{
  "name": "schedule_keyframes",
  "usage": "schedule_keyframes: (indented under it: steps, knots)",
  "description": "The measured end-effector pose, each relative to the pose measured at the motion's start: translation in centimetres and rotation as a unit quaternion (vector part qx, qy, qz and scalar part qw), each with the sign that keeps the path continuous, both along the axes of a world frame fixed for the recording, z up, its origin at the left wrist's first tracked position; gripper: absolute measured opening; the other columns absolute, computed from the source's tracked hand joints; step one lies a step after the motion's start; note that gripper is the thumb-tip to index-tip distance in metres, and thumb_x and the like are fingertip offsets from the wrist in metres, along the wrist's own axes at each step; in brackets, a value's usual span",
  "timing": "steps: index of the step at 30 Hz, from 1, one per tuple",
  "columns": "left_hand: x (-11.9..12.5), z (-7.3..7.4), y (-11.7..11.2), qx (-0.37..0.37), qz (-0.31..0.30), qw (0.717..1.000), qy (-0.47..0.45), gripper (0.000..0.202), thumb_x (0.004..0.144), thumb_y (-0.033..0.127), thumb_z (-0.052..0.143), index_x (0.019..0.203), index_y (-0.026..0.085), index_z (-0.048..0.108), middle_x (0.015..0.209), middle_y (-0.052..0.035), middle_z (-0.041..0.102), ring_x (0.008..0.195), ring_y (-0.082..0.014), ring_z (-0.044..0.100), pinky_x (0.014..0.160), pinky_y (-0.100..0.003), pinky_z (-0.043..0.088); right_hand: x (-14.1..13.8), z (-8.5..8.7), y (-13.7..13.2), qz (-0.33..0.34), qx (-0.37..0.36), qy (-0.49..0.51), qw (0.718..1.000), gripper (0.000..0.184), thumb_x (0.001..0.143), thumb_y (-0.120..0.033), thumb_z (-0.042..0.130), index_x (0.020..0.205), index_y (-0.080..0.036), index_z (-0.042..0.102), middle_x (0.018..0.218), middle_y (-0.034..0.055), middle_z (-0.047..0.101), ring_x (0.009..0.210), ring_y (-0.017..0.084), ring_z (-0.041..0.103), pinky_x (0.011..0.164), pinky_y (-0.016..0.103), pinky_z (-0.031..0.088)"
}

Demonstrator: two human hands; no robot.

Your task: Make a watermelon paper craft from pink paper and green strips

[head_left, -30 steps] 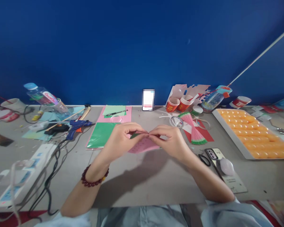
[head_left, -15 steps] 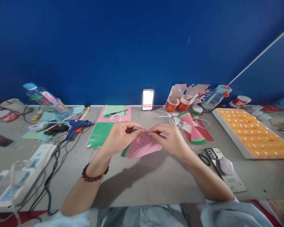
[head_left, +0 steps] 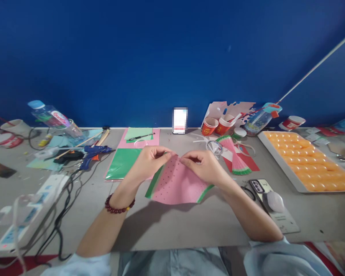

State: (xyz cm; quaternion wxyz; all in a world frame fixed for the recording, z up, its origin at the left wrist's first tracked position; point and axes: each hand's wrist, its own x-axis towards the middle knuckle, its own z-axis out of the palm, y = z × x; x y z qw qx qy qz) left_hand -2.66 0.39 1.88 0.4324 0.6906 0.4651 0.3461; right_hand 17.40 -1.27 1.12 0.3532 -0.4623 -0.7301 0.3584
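Observation:
Both my hands hold up a pink paper sheet (head_left: 176, 184) with black dots and green side edges, like a watermelon slice. My left hand (head_left: 149, 163) pinches its top edge on the left, my right hand (head_left: 202, 165) pinches the top edge on the right. The sheet hangs tilted above the grey table (head_left: 172, 226), its lower edge close to the surface. A dark red bead bracelet (head_left: 119, 205) circles my left wrist.
A green sheet (head_left: 122, 163) on pink paper lies behind my left hand. A blue glue gun (head_left: 93, 153), cables and a power strip (head_left: 28, 212) fill the left. A folded watermelon fan (head_left: 235, 161), red paper cups (head_left: 209, 126), a phone (head_left: 268, 199) and an orange tray (head_left: 307, 161) sit right.
The pink sheet was folded small between my fingertips a second ago. It has since opened out and hangs wide, showing both green edges. My hands stayed in nearly the same place.

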Motion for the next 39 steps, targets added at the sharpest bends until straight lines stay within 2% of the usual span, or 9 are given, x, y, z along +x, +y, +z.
schedule_keyframes:
  steps: [6, 11, 17, 19, 25, 28, 33, 39]
  knots:
    - [0.2, 0.4, 0.2, -0.011, 0.023, 1.0, -0.01, 0.021, 0.082, 0.036, 0.062, 0.08, 0.02, 0.075, 0.081, -0.0049, 0.073, 0.073, -0.015, 0.063, 0.062, -0.025, 0.047, 0.5, -0.5, 1.1, 0.019, -0.064, -0.001, 0.998, 0.027, 0.084, -0.043, 0.059, 0.083, -0.021, 0.075, 0.084, 0.0037, 0.074, 0.074, 0.018, 0.065, 0.065, 0.028, 0.048]
    - [-0.2, 0.0, 0.5, -0.008, 0.022, 1.0, 0.011, 0.025, 0.082, 0.039, 0.061, 0.075, 0.018, 0.074, 0.069, -0.0027, 0.068, 0.06, -0.0119, 0.055, 0.055, -0.024, 0.041, 0.8, -0.7, 1.7, 0.027, -0.077, -0.019, 0.997, 0.025, 0.083, -0.041, 0.059, 0.083, -0.021, 0.075, 0.086, 0.0036, 0.074, 0.076, 0.018, 0.065, 0.07, 0.029, 0.049]
    - [-0.7, -0.4, 1.0, -0.033, -0.026, 0.999, 0.035, 0.024, 0.082, 0.038, 0.062, 0.088, 0.019, 0.075, 0.073, -0.0026, 0.068, 0.056, -0.01, 0.049, 0.049, -0.023, 0.034, 0.6, -0.7, 1.5, 0.028, -0.055, -0.061, 0.996, 0.028, 0.087, -0.037, 0.054, 0.079, -0.019, 0.073, 0.076, 0.0025, 0.072, 0.067, 0.015, 0.06, 0.062, 0.027, 0.045]
    - [-0.7, -0.3, 1.0, -0.046, -0.042, 0.997, 0.049, 0.022, 0.081, 0.036, 0.063, 0.087, 0.019, 0.075, 0.071, -0.002, 0.067, 0.053, -0.0092, 0.046, 0.048, -0.023, 0.032, 0.5, -0.7, 1.5, 0.023, -0.051, -0.073, 0.996, 0.029, 0.087, -0.037, 0.053, 0.078, -0.018, 0.073, 0.075, 0.0023, 0.071, 0.066, 0.014, 0.059, 0.06, 0.026, 0.043]
    - [-0.8, -0.5, 1.4, -0.076, -0.019, 0.996, 0.04, 0.022, 0.077, 0.04, 0.068, 0.078, 0.018, 0.073, 0.073, -0.0036, 0.069, 0.063, -0.013, 0.057, 0.055, -0.024, 0.041, 0.7, -0.5, 1.4, 0.044, -0.074, -0.061, 0.994, 0.025, 0.085, -0.038, 0.057, 0.082, -0.02, 0.073, 0.079, 0.0018, 0.071, 0.069, 0.015, 0.06, 0.064, 0.027, 0.044]
    - [-1.0, -0.6, 1.5, -0.08, -0.005, 0.996, 0.036, 0.021, 0.077, 0.04, 0.069, 0.076, 0.019, 0.073, 0.07, -0.0022, 0.068, 0.061, -0.0118, 0.056, 0.056, -0.023, 0.042, 0.8, -0.4, 1.5, 0.054, -0.081, -0.055, 0.994, 0.022, 0.082, -0.039, 0.06, 0.083, -0.021, 0.073, 0.082, 0.0024, 0.072, 0.071, 0.015, 0.062, 0.066, 0.027, 0.045]
    - [-1.2, -0.7, 1.7, -0.077, -0.01, 0.996, 0.033, 0.024, 0.076, 0.042, 0.07, 0.075, 0.018, 0.072, 0.062, -0.0001, 0.064, 0.055, -0.0106, 0.053, 0.053, -0.023, 0.041, 0.7, -0.8, 1.7, 0.039, -0.078, -0.055, 0.995, 0.024, 0.083, -0.04, 0.059, 0.079, -0.02, 0.072, 0.076, 0.0016, 0.07, 0.068, 0.014, 0.059, 0.064, 0.027, 0.044]
    - [-1.5, -0.9, 1.9, -0.065, -0.022, 0.997, 0.041, 0.027, 0.076, 0.045, 0.069, 0.075, 0.018, 0.072, 0.067, -0.0019, 0.066, 0.06, -0.012, 0.057, 0.056, -0.023, 0.044, 0.8, -1.2, 2.2, 0.047, -0.104, -0.052, 0.992, 0.029, 0.082, -0.044, 0.059, 0.077, -0.019, 0.072, 0.075, 0.0017, 0.069, 0.068, 0.014, 0.058, 0.064, 0.027, 0.043]
